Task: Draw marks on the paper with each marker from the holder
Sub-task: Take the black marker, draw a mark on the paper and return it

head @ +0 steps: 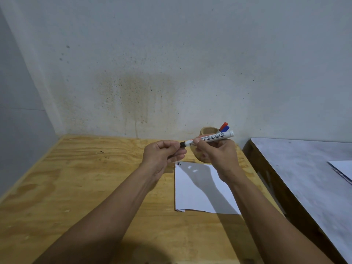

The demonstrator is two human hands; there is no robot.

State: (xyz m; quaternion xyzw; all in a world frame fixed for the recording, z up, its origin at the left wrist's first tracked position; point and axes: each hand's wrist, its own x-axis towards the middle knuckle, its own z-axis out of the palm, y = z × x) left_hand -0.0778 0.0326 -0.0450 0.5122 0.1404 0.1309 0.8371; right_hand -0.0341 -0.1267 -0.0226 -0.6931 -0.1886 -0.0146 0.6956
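My right hand (217, 155) grips a white board marker (211, 138) by its barrel, held level above the table. My left hand (163, 152) is closed around the marker's black cap end (182, 144); whether the cap is on or pulled off is hidden by the fingers. Behind my right hand stands a round wooden holder (206, 131), with a red-capped marker (223, 126) and a blue-capped marker (225, 129) sticking out of it. A white sheet of paper (192, 189) lies below the hands, with short red and black marks (178, 164) at its top left corner.
The plywood table (85, 178) stands against a stained wall (152, 73). To the right is a second, grey-topped table (304, 168) with a white sheet (342, 167) on it, separated by a narrow gap.
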